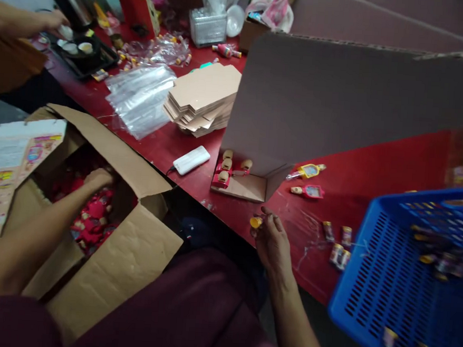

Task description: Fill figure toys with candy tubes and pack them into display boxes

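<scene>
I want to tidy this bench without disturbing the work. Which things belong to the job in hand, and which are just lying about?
Likely in the job:
open carton, left hand inside
red pieces in it
yellow piece in right hand
standing cardboard box

Probably just lying about:
white device with cable
clear containers

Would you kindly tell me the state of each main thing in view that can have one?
Left hand: inside the carton, grip unclear
Right hand: pinching a yellow piece
Carton: open, red pieces inside
Grey-walled box: open, red-and-tan pieces inside
Blue basket: open-topped, wrapped pieces inside
Flat cardboard: stacked
Clear bags: lying flat
White device: lying flat, cable attached
</scene>
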`<act>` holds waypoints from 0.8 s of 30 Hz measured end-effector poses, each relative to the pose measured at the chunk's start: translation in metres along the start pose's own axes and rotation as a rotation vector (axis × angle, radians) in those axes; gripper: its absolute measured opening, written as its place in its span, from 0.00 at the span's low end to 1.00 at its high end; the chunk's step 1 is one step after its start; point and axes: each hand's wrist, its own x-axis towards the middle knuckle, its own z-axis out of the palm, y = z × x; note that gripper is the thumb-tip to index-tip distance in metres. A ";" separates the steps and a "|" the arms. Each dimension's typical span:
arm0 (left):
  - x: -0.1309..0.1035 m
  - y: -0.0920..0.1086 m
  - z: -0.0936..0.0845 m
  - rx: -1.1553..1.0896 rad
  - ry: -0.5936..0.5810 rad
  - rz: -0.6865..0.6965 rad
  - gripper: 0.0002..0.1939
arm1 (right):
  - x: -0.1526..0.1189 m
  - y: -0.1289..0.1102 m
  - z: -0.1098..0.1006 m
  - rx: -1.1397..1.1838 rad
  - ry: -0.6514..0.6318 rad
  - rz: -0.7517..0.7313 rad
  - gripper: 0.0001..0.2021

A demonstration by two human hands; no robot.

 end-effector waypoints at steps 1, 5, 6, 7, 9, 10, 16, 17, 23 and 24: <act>-0.004 0.003 -0.010 0.049 0.087 -0.009 0.16 | 0.000 -0.001 0.002 0.000 -0.045 0.005 0.18; -0.061 0.028 -0.026 -0.039 0.398 0.114 0.13 | -0.007 -0.004 0.011 -0.049 -0.259 0.067 0.15; -0.083 0.033 -0.022 -0.173 0.421 0.159 0.10 | -0.009 -0.003 0.016 -0.075 -0.316 0.086 0.15; -0.105 0.038 -0.014 -0.329 0.400 0.192 0.09 | -0.011 -0.003 0.021 -0.103 -0.375 0.103 0.15; -0.145 0.040 0.012 -0.568 0.214 0.206 0.08 | -0.017 0.001 0.032 -0.153 -0.478 0.104 0.16; -0.160 0.038 0.029 -0.657 0.140 0.232 0.08 | -0.020 0.003 0.038 -0.179 -0.521 0.083 0.16; -0.195 0.016 0.124 -0.898 -0.098 0.190 0.20 | -0.051 0.004 0.054 -0.448 -0.614 -0.216 0.17; -0.197 0.015 0.134 -0.918 -0.101 0.190 0.20 | -0.056 0.003 0.053 -0.498 -0.600 -0.290 0.17; -0.208 0.012 0.167 -0.934 -0.115 0.252 0.18 | -0.066 0.008 0.042 -0.605 -0.471 -0.686 0.14; -0.209 0.011 0.170 -0.929 -0.110 0.253 0.18 | -0.065 0.010 0.041 -0.610 -0.462 -0.740 0.14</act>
